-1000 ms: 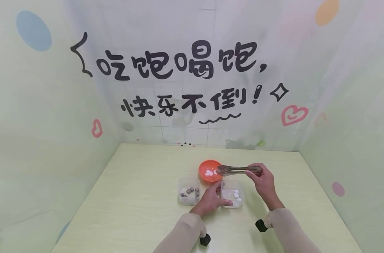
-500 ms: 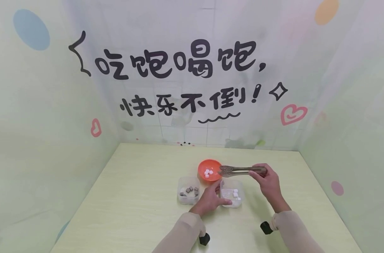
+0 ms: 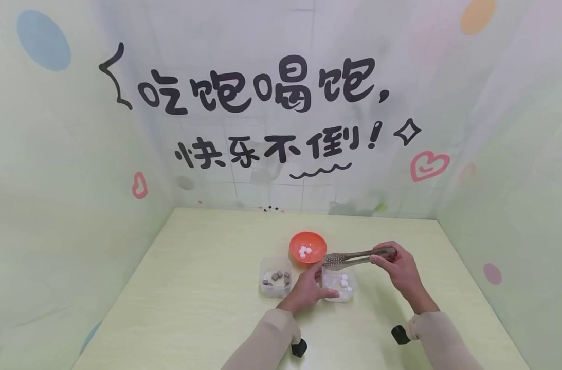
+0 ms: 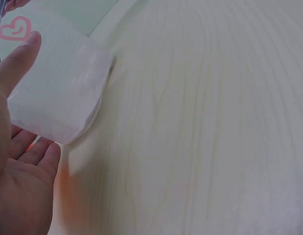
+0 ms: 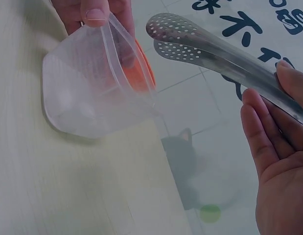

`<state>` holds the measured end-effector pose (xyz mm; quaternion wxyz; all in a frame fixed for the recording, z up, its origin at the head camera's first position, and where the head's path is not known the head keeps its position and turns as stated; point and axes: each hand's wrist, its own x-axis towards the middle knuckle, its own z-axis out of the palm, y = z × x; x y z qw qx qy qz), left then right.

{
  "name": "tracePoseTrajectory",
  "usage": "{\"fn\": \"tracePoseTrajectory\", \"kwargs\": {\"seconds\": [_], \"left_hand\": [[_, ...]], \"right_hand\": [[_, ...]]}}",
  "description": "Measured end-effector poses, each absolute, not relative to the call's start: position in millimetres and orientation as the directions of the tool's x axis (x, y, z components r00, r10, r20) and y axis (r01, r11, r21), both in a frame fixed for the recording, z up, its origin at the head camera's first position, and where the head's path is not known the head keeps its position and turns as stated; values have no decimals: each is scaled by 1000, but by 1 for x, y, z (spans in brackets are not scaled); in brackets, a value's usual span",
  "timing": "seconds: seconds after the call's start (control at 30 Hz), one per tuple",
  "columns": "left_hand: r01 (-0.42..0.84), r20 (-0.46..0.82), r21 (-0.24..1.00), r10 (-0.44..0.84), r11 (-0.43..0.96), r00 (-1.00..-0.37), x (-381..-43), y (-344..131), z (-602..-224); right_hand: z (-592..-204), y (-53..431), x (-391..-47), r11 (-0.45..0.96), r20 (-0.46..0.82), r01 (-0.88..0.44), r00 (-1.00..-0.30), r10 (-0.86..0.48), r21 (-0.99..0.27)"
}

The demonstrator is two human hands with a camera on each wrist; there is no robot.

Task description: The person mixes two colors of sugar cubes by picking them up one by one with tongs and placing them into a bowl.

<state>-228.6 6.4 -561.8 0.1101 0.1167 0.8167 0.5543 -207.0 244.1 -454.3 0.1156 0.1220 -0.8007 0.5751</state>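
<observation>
My left hand (image 3: 307, 293) holds the right-hand clear plastic container (image 3: 343, 297) by its left side, thumb at the near wall and fingers behind. Several white cubes (image 3: 344, 281) lie inside it. In my right hand (image 3: 401, 264) is a pair of metal tongs (image 3: 334, 261) with perforated heads, pinched between thumb and fingers. The heads hover over the container's far rim, slightly apart, nothing visible between them. In the right wrist view the tongs (image 5: 224, 56) show beside the container (image 5: 75, 93). Behind stands an orange bowl (image 3: 316, 240) with several white cubes (image 3: 305, 251).
A second clear container (image 3: 274, 293) with several brownish-grey cubes (image 3: 276, 277) stands left of my left hand. All of it sits on a pale wood-grain table (image 3: 193, 288). Printed wall sheets (image 3: 281, 190) enclose the back and both sides.
The tongs have moved from the bowl's right rim toward me and slightly right, over the held container. A white cube at their tips a second ago is gone from there. My left hand stays put.
</observation>
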Motion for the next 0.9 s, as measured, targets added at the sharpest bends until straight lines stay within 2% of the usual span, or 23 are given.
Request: {"fn": "tracePoseTrajectory", "kwargs": {"seconds": [0.37,0.67,0.9], "left_hand": [[88,-26,942,333,323,-942,-230,6,-561],[93,-24,939,333,332,-943,-229,5,-560],[99,-21,936,336,336,-942,-229,6,-561]], "right_hand": [[-483,265,-224,343,286,-324,-945,-159,-882],[-488,266,-226,440,206,-306,-943,-261,-844],[-489,260,-226,494,178,-295,-946,-270,-818]]}}
